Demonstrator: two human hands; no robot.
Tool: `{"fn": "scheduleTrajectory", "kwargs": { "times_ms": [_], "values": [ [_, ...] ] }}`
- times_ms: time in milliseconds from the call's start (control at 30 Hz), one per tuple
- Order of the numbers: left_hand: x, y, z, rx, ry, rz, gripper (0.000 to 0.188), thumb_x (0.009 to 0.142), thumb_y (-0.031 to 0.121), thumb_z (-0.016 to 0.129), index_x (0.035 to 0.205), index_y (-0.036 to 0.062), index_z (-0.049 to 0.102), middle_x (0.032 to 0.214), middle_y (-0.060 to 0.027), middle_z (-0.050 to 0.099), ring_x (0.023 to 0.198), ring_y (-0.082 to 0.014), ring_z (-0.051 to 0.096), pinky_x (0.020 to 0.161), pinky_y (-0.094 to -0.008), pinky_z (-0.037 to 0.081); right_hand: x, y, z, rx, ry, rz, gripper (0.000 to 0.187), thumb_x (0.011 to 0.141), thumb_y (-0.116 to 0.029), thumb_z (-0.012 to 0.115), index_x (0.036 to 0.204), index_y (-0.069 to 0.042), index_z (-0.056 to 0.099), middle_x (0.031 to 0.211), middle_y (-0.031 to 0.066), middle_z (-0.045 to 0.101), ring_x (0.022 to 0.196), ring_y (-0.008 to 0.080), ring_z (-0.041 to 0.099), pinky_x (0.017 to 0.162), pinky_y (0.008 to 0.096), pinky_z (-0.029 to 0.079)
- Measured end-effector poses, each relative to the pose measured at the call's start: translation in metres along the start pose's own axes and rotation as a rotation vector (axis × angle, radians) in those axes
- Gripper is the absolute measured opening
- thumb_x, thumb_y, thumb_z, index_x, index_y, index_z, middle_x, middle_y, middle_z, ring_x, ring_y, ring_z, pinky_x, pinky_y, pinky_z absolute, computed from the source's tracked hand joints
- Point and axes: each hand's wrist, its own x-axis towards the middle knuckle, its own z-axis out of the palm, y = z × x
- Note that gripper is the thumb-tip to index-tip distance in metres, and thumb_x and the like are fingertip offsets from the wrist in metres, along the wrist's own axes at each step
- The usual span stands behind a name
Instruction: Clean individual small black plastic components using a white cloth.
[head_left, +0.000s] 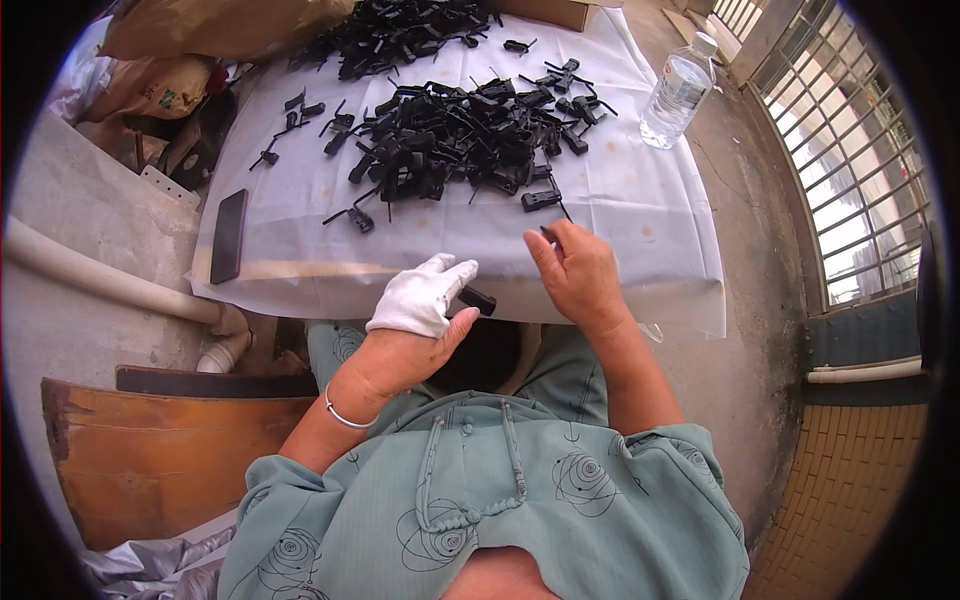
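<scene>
My left hand [418, 303], in a white glove that leaves the thumb bare, is closed on a black plastic part [478, 299] at the table's near edge. To its right, my bare right hand [582, 268] is raised at the edge with its fingers curled. Between its thumb and forefinger shows a small, thin black piece [547, 235]; most of it is hidden. Just beyond those fingertips lies a loose black part [541, 201] with a thin stem. A large heap of similar black parts [440, 140] covers the middle of the table.
A second black heap [385, 40] lies at the far side, near a cardboard box [545, 12]. A clear water bottle [678, 95] stands far right. On the left lies a dark phone [229, 236]. White plastic sheeting [640, 235] covers the table. A barred window [850, 150] is at right.
</scene>
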Motion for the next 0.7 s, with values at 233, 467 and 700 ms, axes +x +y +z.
{"fn": "scheduleTrajectory", "kwargs": {
  "times_ms": [233, 467, 700],
  "values": [
    [-0.003, -0.013, 0.035, -0.538, 0.256, -0.233, 0.028, 0.085, 0.008, 0.06, 0.11, -0.0003, 0.051, 0.103, -0.0098, 0.057, 0.082, -0.0129, 0.057, 0.07, -0.0242, 0.047, 0.007, 0.024, 0.013, -0.155, -0.024, 0.05, 0.019, 0.083, -0.019, 0.057, 0.074, -0.002, 0.056, 0.063, 0.0141, 0.057, 0.057, 0.0296, 0.054, 0.054, 0.0379, 0.042],
    [0.004, -0.017, 0.043, -0.779, 0.434, -0.106, 0.032, 0.088, 0.01, 0.057, 0.115, -0.0005, 0.045, 0.096, -0.0028, 0.053, 0.071, -0.006, 0.049, 0.059, -0.0209, 0.045, -0.024, -0.034, 0.018, 0.482, -0.316, -0.121, 0.02, 0.081, -0.015, 0.062, 0.07, 0.0, 0.053, 0.058, 0.0091, 0.049, 0.048, 0.016, 0.044, 0.047, 0.0273, 0.037],
    [-0.004, 0.007, 0.011, -1.129, 0.079, -0.325, 0.029, 0.088, 0.006, 0.053, 0.115, 0.0002, 0.046, 0.091, -0.0029, 0.054, 0.063, -0.0051, 0.049, 0.053, -0.0192, 0.044, -0.008, -0.04, 0.023, 0.367, 0.014, -0.192, 0.022, 0.078, -0.013, 0.068, 0.07, -0.001, 0.052, 0.059, 0.0098, 0.049, 0.048, 0.0204, 0.044, 0.046, 0.0297, 0.037]
  ]
}}
